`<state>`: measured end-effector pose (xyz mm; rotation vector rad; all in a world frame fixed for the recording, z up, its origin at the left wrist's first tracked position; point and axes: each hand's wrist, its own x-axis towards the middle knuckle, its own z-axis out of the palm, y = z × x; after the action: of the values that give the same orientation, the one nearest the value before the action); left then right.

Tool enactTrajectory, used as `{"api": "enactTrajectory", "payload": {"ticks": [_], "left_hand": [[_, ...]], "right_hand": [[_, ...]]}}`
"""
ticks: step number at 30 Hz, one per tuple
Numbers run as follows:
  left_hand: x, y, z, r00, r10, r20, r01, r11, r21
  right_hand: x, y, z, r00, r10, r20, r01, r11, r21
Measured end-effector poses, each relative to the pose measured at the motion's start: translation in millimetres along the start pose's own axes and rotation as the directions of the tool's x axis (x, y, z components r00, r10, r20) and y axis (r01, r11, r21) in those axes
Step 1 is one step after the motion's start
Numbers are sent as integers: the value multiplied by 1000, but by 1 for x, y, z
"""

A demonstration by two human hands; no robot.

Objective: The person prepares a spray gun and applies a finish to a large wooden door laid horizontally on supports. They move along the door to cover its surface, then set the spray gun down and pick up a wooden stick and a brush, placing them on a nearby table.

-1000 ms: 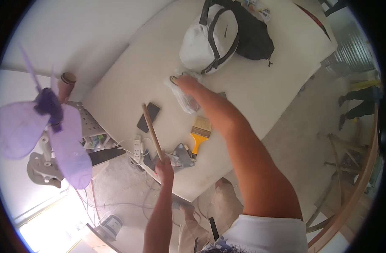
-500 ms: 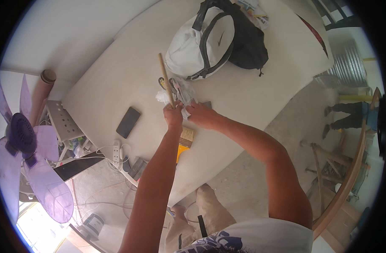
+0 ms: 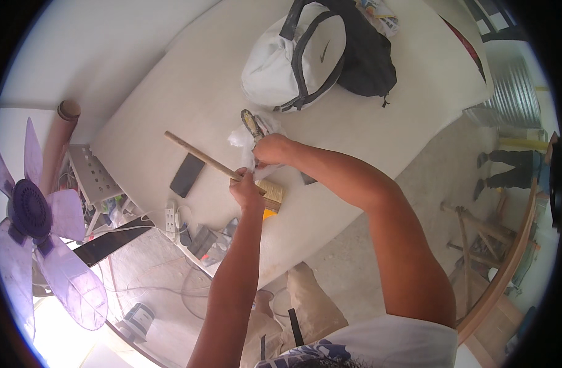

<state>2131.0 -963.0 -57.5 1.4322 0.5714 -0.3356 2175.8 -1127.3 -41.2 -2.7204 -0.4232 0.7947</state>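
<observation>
My left hand [image 3: 247, 191] is closed around a thin wooden stick [image 3: 201, 155], which slants up to the far left over the edge of a black phone [image 3: 187, 175]. Just beyond it, my right hand [image 3: 272, 149] is closed at the lower end of a tool with a worn, dark and yellowish handle [image 3: 251, 122]. A crumpled whitish plastic bag [image 3: 238, 138] lies under and around that tool, and my fingers hide the tool's other end. Close to my left hand lies a paintbrush [image 3: 273, 191] with pale bristles and a yellow handle, partly covered by the hand and stick.
At the table's [image 3: 189, 80] far side sit a white bag [image 3: 271, 67] with black straps and a black bag [image 3: 370, 61]. A power strip [image 3: 170, 219] and grey-bladed tools [image 3: 208, 242] lie at the near left edge. A purple-bladed fan [image 3: 29, 208] stands left. Someone's legs [image 3: 508, 168] show at right.
The stick has swung from nearly upright to slanting left, and my left hand has come nearer to me. My right hand has moved left onto the worn-handled tool.
</observation>
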Motion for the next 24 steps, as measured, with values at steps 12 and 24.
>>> {"api": "enactTrajectory", "payload": {"ticks": [12,24], "left_hand": [[30,-1,-22,995,98,24,-100,929,357],[24,16,-14,949,-70,309,189,908,-375]], "right_hand": [[-21,17,-17,887,80,-455,209,808,550],[-50,-25,29,643,256,-722,336,753,566]]}}
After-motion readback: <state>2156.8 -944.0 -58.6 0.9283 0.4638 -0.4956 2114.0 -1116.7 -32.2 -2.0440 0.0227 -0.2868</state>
